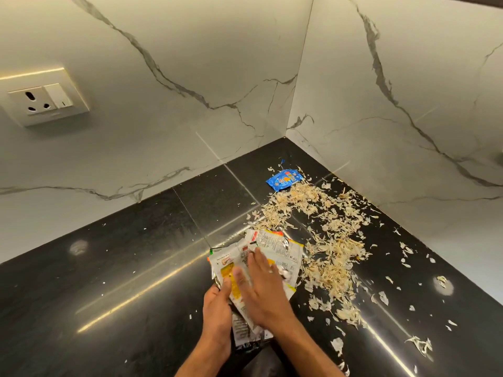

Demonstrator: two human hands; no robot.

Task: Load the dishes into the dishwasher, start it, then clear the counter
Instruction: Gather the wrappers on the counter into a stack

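Several flattened empty food packets (275,244), white with yellow and orange print, lie in a pile on the black counter (122,268) near its front edge. My left hand (217,306) grips the pile's left side, thumb on top. My right hand (261,287) lies flat on the packets with straight fingers, pressing them down. A heap of pale, dry peel scraps (326,235) spreads over the counter to the right of the packets. A small blue packet (284,179) lies near the corner behind the scraps.
Marble-patterned walls (190,77) meet in a corner behind the counter. A wall socket with a switch (46,100) sits on the left wall. Loose peel flakes (419,344) reach toward the counter's right edge.
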